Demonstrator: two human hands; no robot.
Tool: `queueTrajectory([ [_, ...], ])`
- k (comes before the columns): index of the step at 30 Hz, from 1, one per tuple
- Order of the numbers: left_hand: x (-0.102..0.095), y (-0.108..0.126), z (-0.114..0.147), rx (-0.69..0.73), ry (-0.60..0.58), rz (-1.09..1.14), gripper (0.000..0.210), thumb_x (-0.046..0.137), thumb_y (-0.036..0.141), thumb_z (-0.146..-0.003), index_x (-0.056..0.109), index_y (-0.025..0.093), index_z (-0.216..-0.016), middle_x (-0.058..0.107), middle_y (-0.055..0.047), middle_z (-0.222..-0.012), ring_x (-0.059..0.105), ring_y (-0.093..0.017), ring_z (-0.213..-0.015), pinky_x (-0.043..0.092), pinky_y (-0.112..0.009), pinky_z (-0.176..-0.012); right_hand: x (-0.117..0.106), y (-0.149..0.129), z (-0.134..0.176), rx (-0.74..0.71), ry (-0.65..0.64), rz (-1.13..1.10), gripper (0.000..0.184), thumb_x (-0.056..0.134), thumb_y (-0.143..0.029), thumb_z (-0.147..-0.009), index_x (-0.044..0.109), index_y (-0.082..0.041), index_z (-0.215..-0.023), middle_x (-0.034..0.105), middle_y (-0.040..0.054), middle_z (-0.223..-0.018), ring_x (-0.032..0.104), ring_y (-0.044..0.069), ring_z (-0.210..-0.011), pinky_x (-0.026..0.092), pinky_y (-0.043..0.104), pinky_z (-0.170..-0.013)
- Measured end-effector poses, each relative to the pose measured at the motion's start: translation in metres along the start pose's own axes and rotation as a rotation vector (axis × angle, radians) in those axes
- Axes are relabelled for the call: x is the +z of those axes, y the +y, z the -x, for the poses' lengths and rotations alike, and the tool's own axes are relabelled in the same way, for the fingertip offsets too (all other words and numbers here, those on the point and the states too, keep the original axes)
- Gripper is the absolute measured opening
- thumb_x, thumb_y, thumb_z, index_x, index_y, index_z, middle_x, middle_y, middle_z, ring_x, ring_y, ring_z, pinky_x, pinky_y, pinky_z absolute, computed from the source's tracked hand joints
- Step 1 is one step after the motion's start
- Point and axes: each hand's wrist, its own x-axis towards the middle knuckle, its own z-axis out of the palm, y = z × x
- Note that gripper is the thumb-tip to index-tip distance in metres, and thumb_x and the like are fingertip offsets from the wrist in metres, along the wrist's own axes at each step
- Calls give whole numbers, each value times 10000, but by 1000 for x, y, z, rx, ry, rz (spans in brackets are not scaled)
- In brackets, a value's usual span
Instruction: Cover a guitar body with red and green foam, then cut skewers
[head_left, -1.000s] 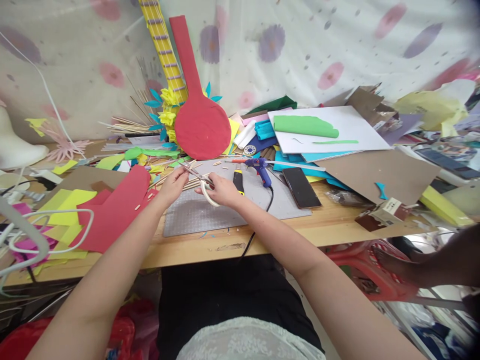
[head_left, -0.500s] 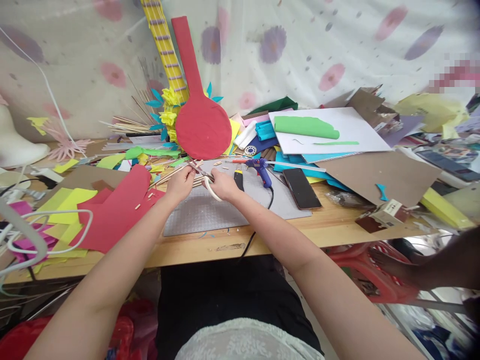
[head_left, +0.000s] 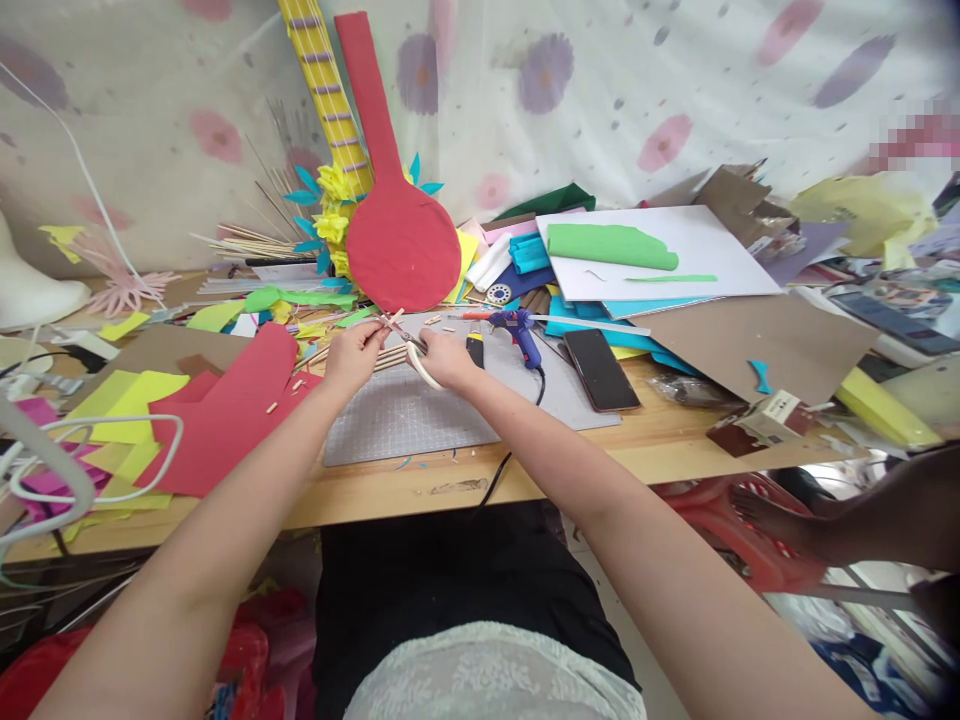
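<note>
My right hand (head_left: pixel 448 360) is closed on a pair of scissors (head_left: pixel 422 370) with white handles, their blades pointing left towards my other hand. My left hand (head_left: pixel 351 358) is pinched at the blades, seemingly on a thin wooden stick mostly hidden by the fingers. Beneath both hands, several thin wooden sticks (head_left: pixel 391 357) lie across the grey cutting mat (head_left: pixel 412 415). Short cut stick pieces (head_left: pixel 448 329) are scattered on the mat and on red foam sheet (head_left: pixel 217 425) at the left. A red banjo-shaped piece (head_left: pixel 403 245) stands behind my hands.
Right of my hands lie a yellow-black cutter (head_left: pixel 475 350), a blue glue gun (head_left: pixel 517 337) with its cord and a phone (head_left: pixel 602 370). Further right is a white board (head_left: pixel 652 280) with green paper. A yellow strung neck (head_left: pixel 330 95) leans at the back. Another person's foot (head_left: pixel 780 510) rests on a red stool.
The view has shifted slightly. My left hand has moved a little left, away from my right hand. The right hand still holds the scissors.
</note>
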Motion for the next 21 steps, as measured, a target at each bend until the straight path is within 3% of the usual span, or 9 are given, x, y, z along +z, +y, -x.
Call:
queueTrajectory([
  [5, -5, 1, -2, -27, -78, 5, 270, 483, 297, -784, 504, 176, -544, 484, 17, -513, 465, -125, -554, 329, -240, -577, 5, 2, -1, 10, -2, -36, 352, 480, -509, -785, 601, -202, -906, 689, 66, -926, 623, 225, -844, 377, 262, -627],
  [10, -4, -2, -5, -28, -49, 20, 288, 464, 292, -786, 483, 176, -523, 464, 18, -500, 450, -122, -537, 316, -244, -568, 5, -2, -7, 32, -11, -41, 354, 474, -508, -788, 614, -216, -931, 687, 50, -939, 619, 213, -858, 379, 257, -641],
  [16, -1, -11, 0, -18, -57, -46, 256, 459, 288, -788, 548, 169, -578, 498, -4, -547, 476, -142, -588, 304, -253, -572, 9, -5, -6, 10, -15, 57, 358, 443, -488, -817, 641, -198, -887, 698, 80, -883, 631, 221, -835, 389, 272, -662],
  [21, 1, -12, 2, -22, -9, -77, 241, 473, 314, -795, 654, 160, -751, 565, -20, -625, 485, -148, -610, 308, -253, -577, 12, -5, -6, -2, 9, 66, 346, 445, -472, -822, 637, -189, -876, 695, 91, -866, 630, 228, -823, 383, 275, -655],
])
